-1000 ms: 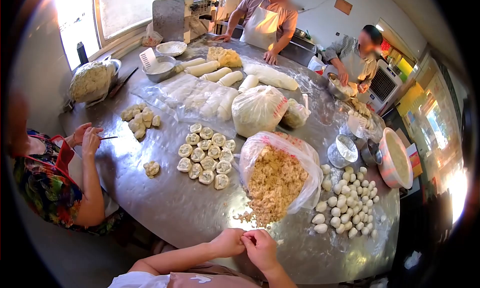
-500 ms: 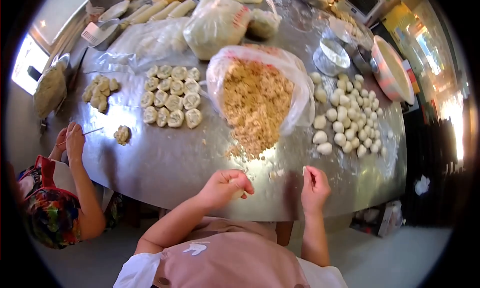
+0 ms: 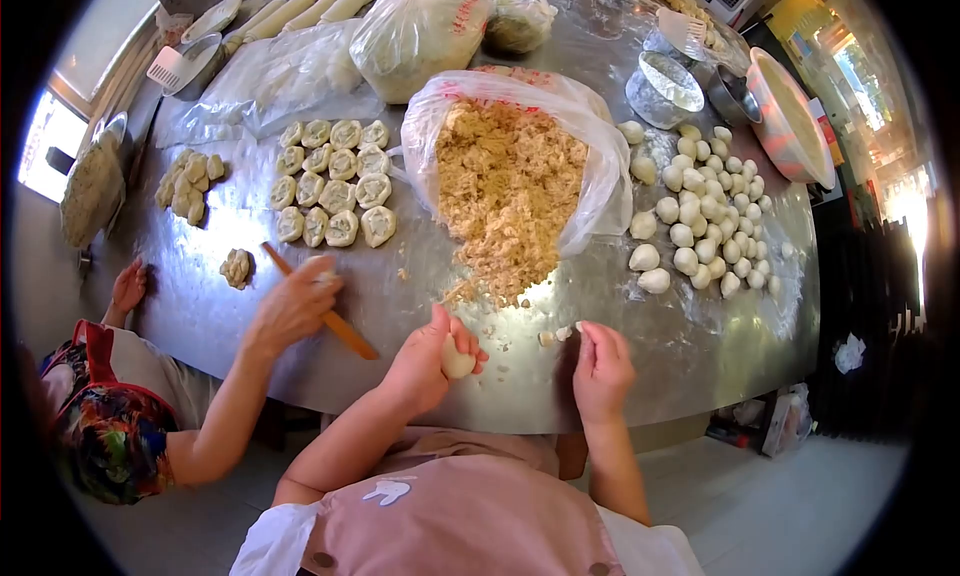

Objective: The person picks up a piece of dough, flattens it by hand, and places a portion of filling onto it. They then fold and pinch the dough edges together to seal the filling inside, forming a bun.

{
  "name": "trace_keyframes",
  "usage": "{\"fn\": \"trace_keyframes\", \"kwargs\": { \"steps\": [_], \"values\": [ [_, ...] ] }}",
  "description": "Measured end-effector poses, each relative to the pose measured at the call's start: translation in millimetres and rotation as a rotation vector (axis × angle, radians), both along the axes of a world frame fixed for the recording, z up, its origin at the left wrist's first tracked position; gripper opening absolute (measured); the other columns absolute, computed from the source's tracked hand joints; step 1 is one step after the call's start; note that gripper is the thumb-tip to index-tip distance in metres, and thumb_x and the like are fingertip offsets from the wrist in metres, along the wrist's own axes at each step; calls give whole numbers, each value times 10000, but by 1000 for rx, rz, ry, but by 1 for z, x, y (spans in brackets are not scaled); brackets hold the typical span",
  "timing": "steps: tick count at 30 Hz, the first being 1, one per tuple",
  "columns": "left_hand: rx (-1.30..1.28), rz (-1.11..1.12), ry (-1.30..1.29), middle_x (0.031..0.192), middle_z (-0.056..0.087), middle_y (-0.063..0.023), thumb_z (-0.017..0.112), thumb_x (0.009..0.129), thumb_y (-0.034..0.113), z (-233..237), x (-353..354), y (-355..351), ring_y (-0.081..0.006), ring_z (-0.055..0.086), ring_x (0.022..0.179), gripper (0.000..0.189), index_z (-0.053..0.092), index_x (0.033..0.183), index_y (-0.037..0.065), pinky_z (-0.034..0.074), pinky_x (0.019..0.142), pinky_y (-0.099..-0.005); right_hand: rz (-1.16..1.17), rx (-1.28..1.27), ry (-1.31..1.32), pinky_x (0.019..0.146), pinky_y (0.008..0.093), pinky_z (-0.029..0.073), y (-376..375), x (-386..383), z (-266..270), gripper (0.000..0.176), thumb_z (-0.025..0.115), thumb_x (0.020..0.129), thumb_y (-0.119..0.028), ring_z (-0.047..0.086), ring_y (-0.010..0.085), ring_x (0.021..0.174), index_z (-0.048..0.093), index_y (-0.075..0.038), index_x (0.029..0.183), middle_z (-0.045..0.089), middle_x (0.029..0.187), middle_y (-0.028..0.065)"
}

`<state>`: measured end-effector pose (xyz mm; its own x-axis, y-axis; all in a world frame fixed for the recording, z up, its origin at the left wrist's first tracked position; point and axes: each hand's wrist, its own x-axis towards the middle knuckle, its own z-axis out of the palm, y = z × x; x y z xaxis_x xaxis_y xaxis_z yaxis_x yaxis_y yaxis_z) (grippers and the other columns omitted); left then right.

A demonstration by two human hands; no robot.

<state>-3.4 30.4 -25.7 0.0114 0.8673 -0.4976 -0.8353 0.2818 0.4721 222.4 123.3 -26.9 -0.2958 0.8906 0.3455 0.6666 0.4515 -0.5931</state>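
Observation:
My left hand point(image 3: 428, 358) is closed round a smooth, pale dough ball point(image 3: 458, 361) near the table's front edge. To its right, my right hand point(image 3: 603, 371) is closed in a pinch, with a tiny pale bit of dough point(image 3: 579, 327) at its fingertips. Small dough scraps point(image 3: 546, 338) lie on the metal just left of those fingertips. Beyond both hands, crumbly brown filling point(image 3: 510, 196) spills from an open plastic bag point(image 3: 597, 166) onto the table. Many rounded dough balls point(image 3: 690, 211) are grouped on the floured right side.
At the left, a co-worker's hand point(image 3: 295, 304) is by a flat wooden stick point(image 3: 340, 326). Rows of pleated buns point(image 3: 340, 196) and dough lumps point(image 3: 190, 184) lie beyond. A metal container point(image 3: 664, 91) and a large bowl point(image 3: 790, 116) stand at the right on the metal table point(image 3: 690, 371).
My left hand has turned, showing more of the dough ball. My right hand has moved left to the scraps. The co-worker's hand has reached right, and the wooden stick now lies nearer me.

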Motion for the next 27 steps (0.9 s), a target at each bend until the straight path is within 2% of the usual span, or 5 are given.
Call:
{"fn": "trace_keyframes", "kwargs": {
  "steps": [7, 14, 18, 22, 27],
  "values": [
    [103, 8, -112, 1221, 566, -132, 364, 1014, 381, 9, -7, -5, -281, 547, 1149, 421, 532, 1194, 39, 435, 987, -385, 153, -17, -79, 815, 383, 477, -9, -17, -6, 180, 673, 812, -60, 574, 310, 901, 660, -46, 991, 626, 1016, 119],
    [47, -18, 23, 1030, 626, -103, 617, 918, 165, 23, -1, -2, -210, 592, 1045, 397, 483, 1271, 43, 478, 908, -348, 195, 61, -64, 717, 350, 506, -10, -28, -12, 132, 689, 776, -8, 604, 279, 802, 664, -63, 894, 655, 889, 74],
    [22, -29, -81, 914, 601, -74, 564, 950, 272, 18, -11, -5, -199, 579, 888, 245, 562, 1074, 60, 473, 783, -338, 225, 35, -132, 836, 385, 483, -8, -23, -6, 202, 643, 822, -37, 590, 330, 966, 643, -55, 1024, 638, 1066, 128],
    [71, 90, -110, 752, 516, -52, 458, 976, 430, 12, -4, -3, -223, 526, 752, 445, 513, 694, 91, 449, 704, -351, 110, 47, -174, 949, 420, 433, -17, -29, 20, 308, 615, 857, -79, 542, 364, 1108, 583, -31, 1159, 575, 1218, 177],
    [86, 209, 83, 680, 428, -50, 388, 992, 474, 14, 3, 6, -231, 486, 727, 584, 369, 536, 110, 424, 703, -360, 372, -576, 263, 946, 384, 443, -36, -59, 39, 365, 622, 870, -104, 544, 319, 1132, 538, -4, 1210, 526, 1264, 206]
  ]
}}
